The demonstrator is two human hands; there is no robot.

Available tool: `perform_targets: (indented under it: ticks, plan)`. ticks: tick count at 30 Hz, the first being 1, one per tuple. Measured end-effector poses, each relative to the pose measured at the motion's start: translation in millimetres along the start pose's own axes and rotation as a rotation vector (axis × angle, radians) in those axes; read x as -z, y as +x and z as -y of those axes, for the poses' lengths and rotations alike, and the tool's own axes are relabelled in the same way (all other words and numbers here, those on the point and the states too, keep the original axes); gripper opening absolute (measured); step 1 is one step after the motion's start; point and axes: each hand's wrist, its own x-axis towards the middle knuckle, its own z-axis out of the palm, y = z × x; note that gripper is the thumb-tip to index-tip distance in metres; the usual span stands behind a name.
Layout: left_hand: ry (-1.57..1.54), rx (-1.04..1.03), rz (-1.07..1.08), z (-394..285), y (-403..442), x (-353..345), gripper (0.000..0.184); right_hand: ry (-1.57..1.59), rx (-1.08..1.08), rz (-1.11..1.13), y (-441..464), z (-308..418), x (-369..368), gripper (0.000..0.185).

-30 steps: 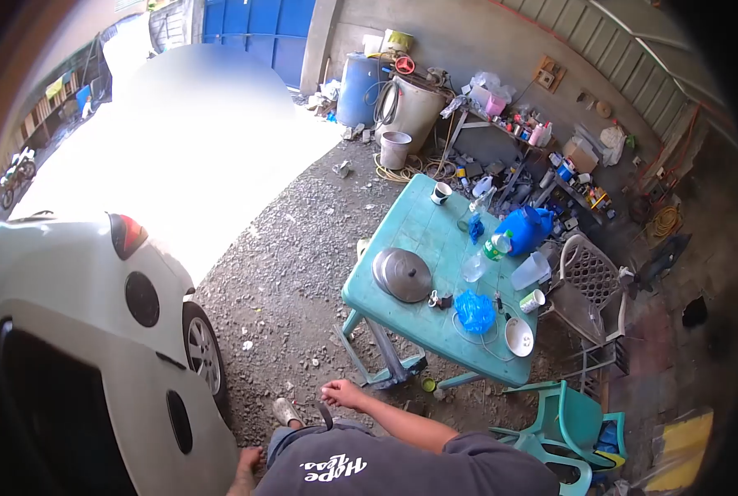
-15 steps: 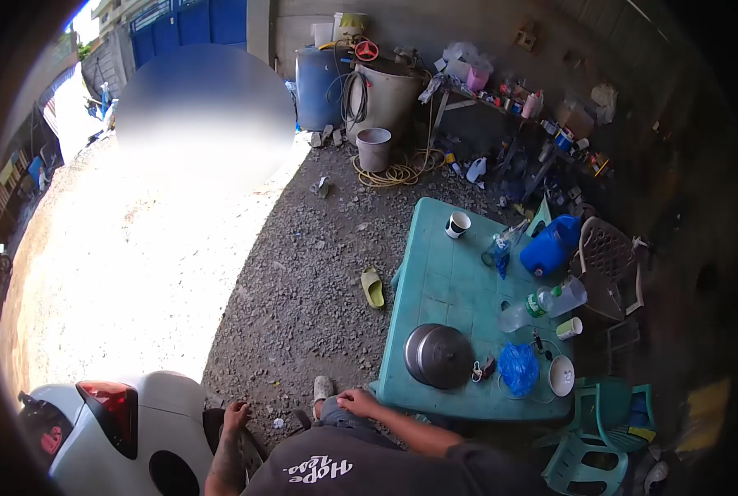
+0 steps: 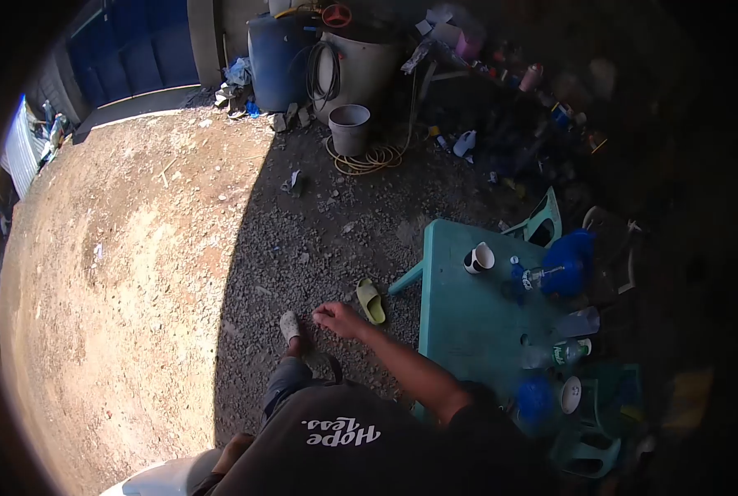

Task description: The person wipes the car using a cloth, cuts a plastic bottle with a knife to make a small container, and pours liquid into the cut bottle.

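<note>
Near the white car (image 3: 171, 475), the left hand (image 3: 235, 449) is too dark to tell open or closed, while the right hand (image 3: 340, 319) has curled fingers with nothing seen picked up, the green slipper (image 3: 374, 307) near them, the table (image 3: 468, 331) edge to their right and gravel (image 3: 303, 223) ahead.

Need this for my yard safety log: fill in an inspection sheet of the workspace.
Surface: table holds a cup, blue jug, bottle, blue bag and bowl.
Job's things: nothing seen in the hands; shoe and loose slipper nearest the right one.
Clutter: mixed items behind the table, too dark to sort.
Hands: right hand curled above gravel; left hand low, grip unclear.
Cables: dark coil by the tank, hose or cable unclear; yellow hose around the bucket.
Surroundings: blue gate, blue drum, white car.
</note>
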Motion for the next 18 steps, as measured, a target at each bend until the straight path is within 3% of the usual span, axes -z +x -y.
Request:
perform_targets:
  ticks: [2, 3, 4, 5, 9, 10, 12, 13, 15, 17, 18]
  plan:
    - [0.029, 0.004, 0.002, -152, 34, 42, 0.032, -0.236, -0.147, -0.22, 30, -34, 44, 0.031]
    - [0.041, 0.0, 0.001, -184, 40, 66, 0.032, -0.173, -0.194, -0.27, 45, -81, 60, 0.03]
    - [-0.138, -0.005, 0.001, -212, 84, 96, 0.029, -0.134, -0.305, -0.322, 39, -92, 72, 0.032]
    - [-0.203, -0.049, -0.028, -265, 102, 122, 0.029, -0.17, -0.504, -0.274, 38, -117, 84, 0.034]
    - [-0.204, -0.415, -0.058, -480, 176, 221, 0.042, -0.332, -0.691, -0.154, -4, -183, 90, 0.026]
    - [-0.229, -0.492, -0.101, -541, 176, 229, 0.043, -0.269, -0.717, -0.189, -14, -196, 85, 0.026]
    - [-0.186, -0.624, -0.102, -654, 159, 232, 0.048, 0.341, -0.903, 0.028, -23, -215, 73, 0.022]
    - [-0.161, -0.713, -0.072, -700, 150, 227, 0.044, 0.39, -0.915, 0.002, -12, -243, 62, 0.022]
    - [-0.103, -0.808, -0.026, -773, 151, 214, 0.041, -0.104, -0.953, 0.146, 6, -307, 45, 0.016]
    - [-0.006, -0.819, 0.013, -821, 175, 199, 0.042, 0.08, -0.735, -0.237, 46, -249, 53, 0.018]
    - [0.012, -0.809, 0.074, -837, 189, 190, 0.04, 0.088, -0.829, -0.223, 78, -206, 70, 0.018]
